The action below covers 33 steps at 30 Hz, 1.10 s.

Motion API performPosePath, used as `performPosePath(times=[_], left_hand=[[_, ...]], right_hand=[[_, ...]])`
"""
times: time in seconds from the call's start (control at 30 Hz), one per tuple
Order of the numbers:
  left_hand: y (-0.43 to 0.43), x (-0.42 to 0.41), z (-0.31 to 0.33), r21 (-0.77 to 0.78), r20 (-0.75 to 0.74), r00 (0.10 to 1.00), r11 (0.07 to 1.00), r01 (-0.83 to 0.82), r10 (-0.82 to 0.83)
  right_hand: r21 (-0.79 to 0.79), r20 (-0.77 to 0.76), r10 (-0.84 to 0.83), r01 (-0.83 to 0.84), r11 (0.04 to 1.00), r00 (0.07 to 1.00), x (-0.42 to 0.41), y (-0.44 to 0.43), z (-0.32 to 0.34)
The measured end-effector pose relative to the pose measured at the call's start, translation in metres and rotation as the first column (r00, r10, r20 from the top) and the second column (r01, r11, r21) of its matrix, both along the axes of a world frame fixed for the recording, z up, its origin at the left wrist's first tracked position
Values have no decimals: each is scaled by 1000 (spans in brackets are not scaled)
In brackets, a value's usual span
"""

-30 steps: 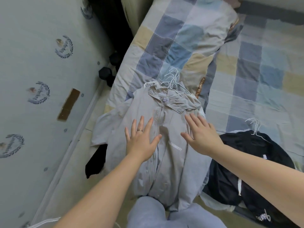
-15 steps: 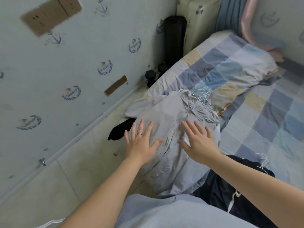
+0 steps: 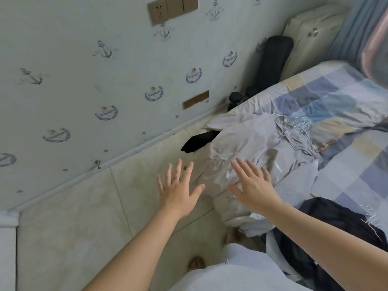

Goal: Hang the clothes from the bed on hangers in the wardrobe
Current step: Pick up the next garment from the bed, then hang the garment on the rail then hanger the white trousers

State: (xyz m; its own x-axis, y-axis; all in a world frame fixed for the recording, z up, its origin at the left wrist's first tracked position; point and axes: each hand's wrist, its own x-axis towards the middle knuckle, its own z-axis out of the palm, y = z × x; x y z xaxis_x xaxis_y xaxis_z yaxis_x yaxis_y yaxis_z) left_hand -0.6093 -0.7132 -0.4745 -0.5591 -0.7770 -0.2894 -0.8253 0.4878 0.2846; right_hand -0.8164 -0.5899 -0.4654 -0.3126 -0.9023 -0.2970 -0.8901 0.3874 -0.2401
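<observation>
A grey shirt (image 3: 252,143) lies spread over the near corner of the bed, its collar by a bundle of white wire hangers (image 3: 298,124). A dark jacket (image 3: 336,219) on another white hanger (image 3: 369,217) lies at the bed's front right. My left hand (image 3: 178,190) hovers over the floor with fingers spread, left of the shirt and touching nothing. My right hand (image 3: 252,185), also flat with straight fingers, is above the shirt's lower hem; whether it touches the cloth is unclear.
The bed (image 3: 346,169) has a checked blue and beige cover. A black garment (image 3: 199,141) hangs off its edge under the shirt. Black dumbbells (image 3: 237,97) and a black case (image 3: 273,57) stand by the wall. Tiled floor (image 3: 84,217) lies to the left.
Both hands have lifted off the shirt and drifted left and back. The view has swung left toward the wall and floor. The shirt stays on the bed.
</observation>
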Motion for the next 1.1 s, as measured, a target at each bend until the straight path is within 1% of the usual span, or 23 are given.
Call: performPosePath(times=[0.1, 0.23, 0.33, 0.63, 0.93, 1.03, 1.1], left_hand=[[23, 56, -1, 17, -2, 1000, 999, -29, 29], [58, 114, -2, 38, 28, 997, 996, -76, 75], [82, 143, -5, 46, 13, 993, 992, -117, 116], [178, 208, 5, 15, -8, 957, 956, -291, 292], [315, 278, 45, -89, -6, 906, 903, -421, 422], [340, 309, 68, -170, -43, 888, 873, -458, 457], [354, 333, 85, -228, -70, 872, 843, -488, 485]], right_hand=[[-30, 11, -3, 3, 1000, 1000, 53, 15, 5], [-18, -1, 90, -90, 996, 996, 108, 35, 12], [-20, -37, 150, -151, 988, 988, 137, 50, 13], [-52, -62, 284, -287, 956, 957, 194, 120, 23], [-183, -66, 473, -476, 860, 879, 255, 214, 38], [-237, -60, 521, -519, 821, 852, 285, 234, 51], [-282, -70, 575, -569, 773, 815, 309, 242, 65]])
